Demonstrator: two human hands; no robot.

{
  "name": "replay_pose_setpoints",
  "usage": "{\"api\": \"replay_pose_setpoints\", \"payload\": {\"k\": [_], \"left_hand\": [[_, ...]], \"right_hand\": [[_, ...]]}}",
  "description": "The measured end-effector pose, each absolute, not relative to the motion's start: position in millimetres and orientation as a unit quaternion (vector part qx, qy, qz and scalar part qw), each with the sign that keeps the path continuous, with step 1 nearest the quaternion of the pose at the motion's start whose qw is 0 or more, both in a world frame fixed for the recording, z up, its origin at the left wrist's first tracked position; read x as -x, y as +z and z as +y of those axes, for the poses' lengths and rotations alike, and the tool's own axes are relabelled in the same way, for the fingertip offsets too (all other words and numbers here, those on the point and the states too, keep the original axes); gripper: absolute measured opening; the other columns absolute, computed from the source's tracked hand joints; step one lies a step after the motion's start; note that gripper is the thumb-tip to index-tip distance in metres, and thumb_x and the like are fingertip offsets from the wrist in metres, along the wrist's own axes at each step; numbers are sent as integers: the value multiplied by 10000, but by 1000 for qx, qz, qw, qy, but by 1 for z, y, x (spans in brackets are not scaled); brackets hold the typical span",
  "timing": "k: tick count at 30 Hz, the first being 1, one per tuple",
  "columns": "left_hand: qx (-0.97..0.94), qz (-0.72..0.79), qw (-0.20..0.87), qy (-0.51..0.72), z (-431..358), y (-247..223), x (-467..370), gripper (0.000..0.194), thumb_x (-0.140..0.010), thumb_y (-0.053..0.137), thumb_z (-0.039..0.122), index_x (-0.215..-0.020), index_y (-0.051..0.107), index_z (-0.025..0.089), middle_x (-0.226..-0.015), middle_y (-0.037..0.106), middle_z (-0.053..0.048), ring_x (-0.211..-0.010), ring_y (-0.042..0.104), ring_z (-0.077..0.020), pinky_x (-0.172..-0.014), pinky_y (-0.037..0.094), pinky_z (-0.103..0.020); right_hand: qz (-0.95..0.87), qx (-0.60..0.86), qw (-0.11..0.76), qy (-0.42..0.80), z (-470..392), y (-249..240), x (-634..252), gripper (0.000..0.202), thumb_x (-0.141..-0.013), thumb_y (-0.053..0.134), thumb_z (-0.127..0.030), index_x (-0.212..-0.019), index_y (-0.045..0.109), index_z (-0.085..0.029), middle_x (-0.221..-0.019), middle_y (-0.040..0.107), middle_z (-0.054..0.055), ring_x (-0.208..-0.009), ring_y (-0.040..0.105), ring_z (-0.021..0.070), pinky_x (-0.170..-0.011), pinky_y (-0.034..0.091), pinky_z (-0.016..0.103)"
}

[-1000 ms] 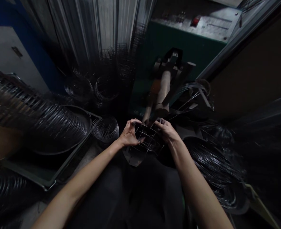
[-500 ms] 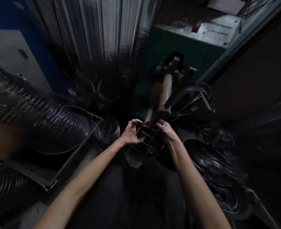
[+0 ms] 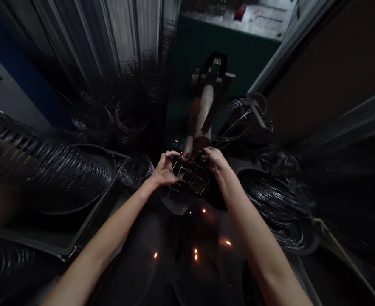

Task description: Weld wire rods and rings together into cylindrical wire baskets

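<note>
A round cage of thin metal wire (image 3: 191, 185) sits under the tip of the spot welder's arm (image 3: 205, 106), with a small red glow at the contact. My left hand (image 3: 166, 171) grips the cage's left side, thumb below and fingers on top. At the arm's right side, my right hand (image 3: 214, 160) is closed close to the cage's upper rim; what its fingertips pinch is hidden in shadow. Several orange sparks (image 3: 195, 254) fly below the cage, over my dark clothing.
The green machine body (image 3: 187, 46) stands ahead. At right lies a large coil of wire (image 3: 266, 195). On the left are a wire ring stack (image 3: 136, 170), a green-edged crate (image 3: 69, 250) and a long row of wire rings (image 3: 53, 159).
Sparks and a red glow have appeared at the welder tip. The view has shifted, so the machine sits further left and higher. My left hand keeps hold of the cage.
</note>
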State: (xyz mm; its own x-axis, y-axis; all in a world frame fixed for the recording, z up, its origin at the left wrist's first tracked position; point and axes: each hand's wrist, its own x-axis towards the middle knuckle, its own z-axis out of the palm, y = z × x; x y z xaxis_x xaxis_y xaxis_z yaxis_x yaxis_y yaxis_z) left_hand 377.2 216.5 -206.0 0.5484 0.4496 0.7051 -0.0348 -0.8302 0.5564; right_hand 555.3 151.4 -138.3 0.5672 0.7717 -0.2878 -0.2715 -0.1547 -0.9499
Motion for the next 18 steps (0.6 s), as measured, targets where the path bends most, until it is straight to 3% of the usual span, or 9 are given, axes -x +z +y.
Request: {"api": "replay_pose_setpoints", "payload": {"k": [3,8,18], "left_hand": [[-839,124,261,460,218,-208,-377,679,-606,717,257,-1160,326,219,-1056,498,-74,-953,541,-220,-844,469,-418],[-821,155,301,461,219,-214,-372,677,-614,711,234,-1165,319,209,-1057,491,-74,-933,557,-202,-844,483,-407],[-790,157,366,466,215,-216,-366,729,-618,700,211,-1191,249,218,-1053,467,-74,-921,567,-187,-820,496,-388]], "right_hand": [[-186,651,604,420,156,-128,-573,226,-733,690,-207,-636,490,-164,-469,499,-36,-382,416,49,-376,342,162],[-202,671,573,425,140,-114,-579,185,-688,693,-119,-651,513,-144,-474,531,-12,-348,364,37,-321,241,154],[-252,587,622,453,137,-130,-538,291,-620,740,-273,-700,478,-177,-467,400,-88,-379,321,24,-343,233,153]]}}
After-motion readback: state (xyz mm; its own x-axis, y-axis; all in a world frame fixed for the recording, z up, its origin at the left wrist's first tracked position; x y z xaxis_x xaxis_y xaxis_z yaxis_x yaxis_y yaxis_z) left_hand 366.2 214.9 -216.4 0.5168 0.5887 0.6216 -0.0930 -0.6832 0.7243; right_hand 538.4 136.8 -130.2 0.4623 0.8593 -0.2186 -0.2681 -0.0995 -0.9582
